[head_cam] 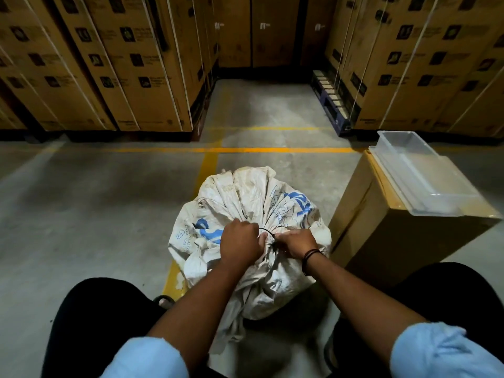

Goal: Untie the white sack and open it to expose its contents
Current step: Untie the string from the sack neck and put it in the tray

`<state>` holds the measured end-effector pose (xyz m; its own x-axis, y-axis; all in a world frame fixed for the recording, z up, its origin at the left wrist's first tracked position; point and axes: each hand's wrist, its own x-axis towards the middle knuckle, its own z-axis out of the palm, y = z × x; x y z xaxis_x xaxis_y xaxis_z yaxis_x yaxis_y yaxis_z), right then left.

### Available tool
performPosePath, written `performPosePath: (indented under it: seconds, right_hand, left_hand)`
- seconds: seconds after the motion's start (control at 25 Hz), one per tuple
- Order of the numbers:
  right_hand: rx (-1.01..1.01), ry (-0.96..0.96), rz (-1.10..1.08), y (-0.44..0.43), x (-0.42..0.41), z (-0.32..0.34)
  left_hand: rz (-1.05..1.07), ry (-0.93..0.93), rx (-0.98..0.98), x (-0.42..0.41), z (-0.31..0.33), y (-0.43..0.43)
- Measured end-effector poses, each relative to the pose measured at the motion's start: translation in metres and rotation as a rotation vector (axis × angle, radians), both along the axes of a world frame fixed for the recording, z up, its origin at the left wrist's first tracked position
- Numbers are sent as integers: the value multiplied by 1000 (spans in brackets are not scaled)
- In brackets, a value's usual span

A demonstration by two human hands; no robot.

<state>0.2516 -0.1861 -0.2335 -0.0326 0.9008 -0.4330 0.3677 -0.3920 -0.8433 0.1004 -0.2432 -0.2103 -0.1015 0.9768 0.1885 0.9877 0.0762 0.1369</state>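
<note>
A full white woven sack (253, 197) with blue print stands on the concrete floor between my knees. Its neck is gathered and bound by a thin black tie (268, 233). My left hand (240, 242) is closed on the gathered neck just left of the tie. On the tie's right side, the fingers of my right hand (297, 244) pinch the black knot. The sack's mouth is bunched shut, and its contents are hidden.
A brown cardboard box (381, 230) stands right of the sack, with a clear plastic tray (420, 173) on top. Stacked strapped cartons (109, 64) line the left, back and right. Yellow lines (245, 150) mark the floor.
</note>
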Motion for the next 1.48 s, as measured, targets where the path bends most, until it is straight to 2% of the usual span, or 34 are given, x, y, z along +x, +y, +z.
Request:
performPosePath:
  seconds: [0.04,0.12,0.24,0.48,0.76,1.0,1.16,1.48]
  right_hand:
    - [-10,27,-14,-1,-2,-1]
    - [-87,129,-70,0,-3,-2]
    - [-192,331,-207,1,-5,1]
    - [-259,428,-195,4,-4,-5]
    - [-177,549,-220,0,-10,-18]
    - [-401,789,-363,-10,-9,-26]
    - [-436,806,-355,-8,-8,-24]
    - [-414,854,-375,-9,-13,-31]
  left_hand:
    - [-43,13,10,1,4,6]
    - [-94,-112,-61,6,12,21]
    - [35,-339,-243,13,22,45]
    - [117,-427,-394,2,12,75]
    - [81,-479,-485,-11,11,81]
    - [91,-591,-546,-11,13,79]
    - [96,-544,-559,-10,18,78]
    - [57,-217,-531,14,38,82]
